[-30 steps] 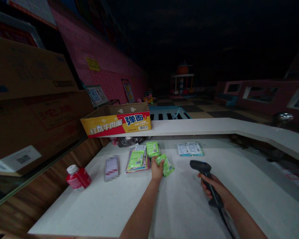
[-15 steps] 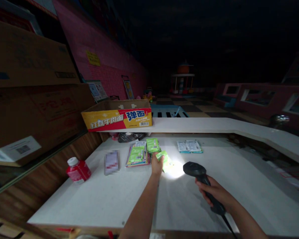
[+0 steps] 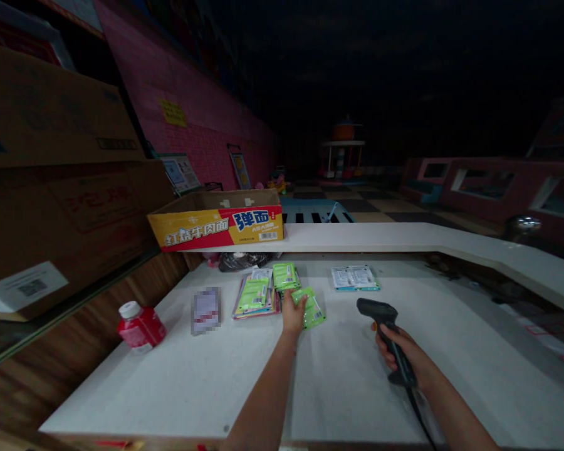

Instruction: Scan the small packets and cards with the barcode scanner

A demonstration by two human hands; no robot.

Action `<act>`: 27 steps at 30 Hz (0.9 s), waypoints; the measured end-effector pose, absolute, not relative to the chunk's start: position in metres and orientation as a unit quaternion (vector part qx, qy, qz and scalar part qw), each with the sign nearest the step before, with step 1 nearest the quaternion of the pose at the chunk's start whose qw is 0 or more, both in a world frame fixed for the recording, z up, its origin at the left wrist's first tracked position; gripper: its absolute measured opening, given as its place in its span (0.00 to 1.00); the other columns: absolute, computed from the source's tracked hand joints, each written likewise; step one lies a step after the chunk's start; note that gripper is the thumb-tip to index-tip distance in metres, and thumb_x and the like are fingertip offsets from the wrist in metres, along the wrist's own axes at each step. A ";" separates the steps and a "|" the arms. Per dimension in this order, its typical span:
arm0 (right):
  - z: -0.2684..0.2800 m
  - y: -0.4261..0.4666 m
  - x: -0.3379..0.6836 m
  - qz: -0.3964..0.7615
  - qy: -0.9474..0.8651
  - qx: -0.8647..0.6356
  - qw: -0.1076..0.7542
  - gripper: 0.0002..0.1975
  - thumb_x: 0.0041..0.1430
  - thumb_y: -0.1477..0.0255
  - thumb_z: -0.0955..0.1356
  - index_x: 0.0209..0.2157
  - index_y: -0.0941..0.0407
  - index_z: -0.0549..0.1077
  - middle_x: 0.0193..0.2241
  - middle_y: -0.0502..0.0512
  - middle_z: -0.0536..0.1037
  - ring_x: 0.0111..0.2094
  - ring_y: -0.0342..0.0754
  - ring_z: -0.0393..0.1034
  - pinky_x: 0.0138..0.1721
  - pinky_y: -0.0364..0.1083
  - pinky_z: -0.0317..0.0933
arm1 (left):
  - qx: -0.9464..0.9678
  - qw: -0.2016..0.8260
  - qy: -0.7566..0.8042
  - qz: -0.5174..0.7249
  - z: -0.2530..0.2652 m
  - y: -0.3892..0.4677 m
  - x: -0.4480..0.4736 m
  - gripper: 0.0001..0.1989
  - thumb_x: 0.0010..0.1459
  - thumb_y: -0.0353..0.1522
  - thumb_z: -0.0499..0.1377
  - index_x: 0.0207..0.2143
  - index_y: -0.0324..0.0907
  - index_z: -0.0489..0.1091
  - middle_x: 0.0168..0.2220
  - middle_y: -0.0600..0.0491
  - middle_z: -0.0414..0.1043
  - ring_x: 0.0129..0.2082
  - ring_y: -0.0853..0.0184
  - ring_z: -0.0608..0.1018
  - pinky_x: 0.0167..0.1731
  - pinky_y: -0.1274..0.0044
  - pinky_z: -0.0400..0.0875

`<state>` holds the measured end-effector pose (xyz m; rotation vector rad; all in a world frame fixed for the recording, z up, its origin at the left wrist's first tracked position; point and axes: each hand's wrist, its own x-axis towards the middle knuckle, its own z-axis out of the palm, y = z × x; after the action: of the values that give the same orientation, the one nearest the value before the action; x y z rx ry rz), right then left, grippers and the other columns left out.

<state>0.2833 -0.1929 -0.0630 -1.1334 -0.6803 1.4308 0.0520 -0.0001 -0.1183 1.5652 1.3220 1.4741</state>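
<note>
My left hand [image 3: 293, 313] is closed on the near edge of a green packet [image 3: 313, 309], low over the white desk [image 3: 207, 388]. Just beyond it lies another green packet [image 3: 283, 275]. To the left is a stack of flat packets [image 3: 237, 305] with a green one [image 3: 254, 293] on top. In my right hand [image 3: 404, 354] is a black handheld barcode scanner [image 3: 380, 311], its head pointing left toward the packet and its cable [image 3: 420, 416] hanging toward me. No light spot shows on the desk.
Silvery-white packets [image 3: 355, 277] lie at the back of the desk. On the left are a red bottle with a white cap [image 3: 141, 327] and a blurred-out card [image 3: 205, 311]. A yellow-red carton [image 3: 220, 225] stands on the raised ledge [image 3: 357, 236]; brown boxes [image 3: 75, 207] are stacked far left.
The scanner's bright light on the desk has gone out, and its head has shifted a little right and up. The green packet in my left hand now lies flatter, its printed side showing.
</note>
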 end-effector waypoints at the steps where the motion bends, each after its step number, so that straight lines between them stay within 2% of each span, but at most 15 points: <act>1: -0.069 -0.189 0.288 0.618 -0.267 -0.454 0.584 0.24 0.45 0.54 0.76 0.36 0.56 0.70 0.18 0.43 0.66 0.14 0.36 0.56 0.12 0.36 0.50 | 0.594 0.298 0.498 0.557 -0.118 0.000 0.052 0.13 0.53 0.36 0.61 0.39 0.43 0.62 0.36 0.51 0.72 0.39 0.62 0.76 0.43 0.71 0.70; 6: -0.094 -0.180 0.311 0.677 -0.194 -0.308 0.639 0.18 0.49 0.60 0.76 0.34 0.56 0.71 0.19 0.43 0.64 0.14 0.33 0.52 0.12 0.33 0.48 | 0.604 0.291 0.506 0.542 -0.109 -0.005 0.052 0.12 0.54 0.35 0.59 0.40 0.43 0.63 0.35 0.52 0.72 0.40 0.61 0.76 0.44 0.69 0.70; 11: -0.103 -0.173 0.320 0.717 -0.153 -0.248 0.633 0.12 0.55 0.65 0.74 0.35 0.56 0.71 0.19 0.44 0.65 0.15 0.34 0.55 0.13 0.33 0.50 | 0.570 0.315 0.517 0.555 -0.106 -0.003 0.054 0.13 0.52 0.35 0.62 0.39 0.43 0.64 0.35 0.50 0.73 0.41 0.58 0.77 0.45 0.67 0.70; 13: -0.106 -0.170 0.322 0.727 -0.140 -0.235 0.629 0.12 0.55 0.66 0.73 0.36 0.57 0.71 0.19 0.44 0.65 0.15 0.34 0.56 0.13 0.33 0.51 | 0.528 0.364 0.517 0.566 -0.108 -0.002 0.063 0.17 0.48 0.33 0.65 0.40 0.43 0.64 0.35 0.50 0.73 0.40 0.59 0.77 0.45 0.67 0.71; 17: -0.110 -0.167 0.325 0.734 -0.121 -0.222 0.630 0.13 0.54 0.67 0.74 0.37 0.58 0.71 0.20 0.44 0.66 0.15 0.34 0.56 0.13 0.33 0.52 | 0.437 0.531 0.449 0.571 -0.105 0.002 0.098 0.31 0.43 0.28 0.68 0.50 0.42 0.61 0.41 0.51 0.73 0.38 0.65 0.78 0.42 0.72 0.73; 20: -0.112 -0.167 0.325 0.735 -0.106 -0.219 0.633 0.14 0.54 0.67 0.75 0.37 0.58 0.71 0.20 0.43 0.66 0.15 0.34 0.57 0.13 0.33 0.52 | 0.432 0.549 0.423 0.578 -0.093 0.011 0.127 0.35 0.38 0.25 0.70 0.51 0.42 0.64 0.42 0.51 0.74 0.40 0.67 0.78 0.42 0.75 0.73; 24: -0.113 -0.166 0.325 0.733 -0.106 -0.223 0.634 0.12 0.55 0.67 0.73 0.38 0.56 0.71 0.19 0.43 0.65 0.15 0.35 0.58 0.13 0.34 0.53 | 0.490 0.468 0.495 0.544 -0.076 0.034 0.154 0.24 0.34 0.27 0.72 0.37 0.40 0.71 0.31 0.54 0.75 0.33 0.65 0.79 0.35 0.76 0.72; 27: -0.112 -0.166 0.323 0.726 -0.111 -0.233 0.637 0.14 0.54 0.66 0.74 0.37 0.57 0.71 0.19 0.43 0.65 0.15 0.35 0.58 0.13 0.34 0.52 | 0.531 0.396 0.555 0.502 -0.068 0.050 0.167 0.12 0.38 0.29 0.71 0.27 0.39 0.72 0.24 0.55 0.74 0.29 0.65 0.78 0.31 0.77 0.71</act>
<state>0.3231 -0.1655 -0.1117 -0.5324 -0.2526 1.6588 0.1673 0.0501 -0.0676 1.3462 1.4075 1.2733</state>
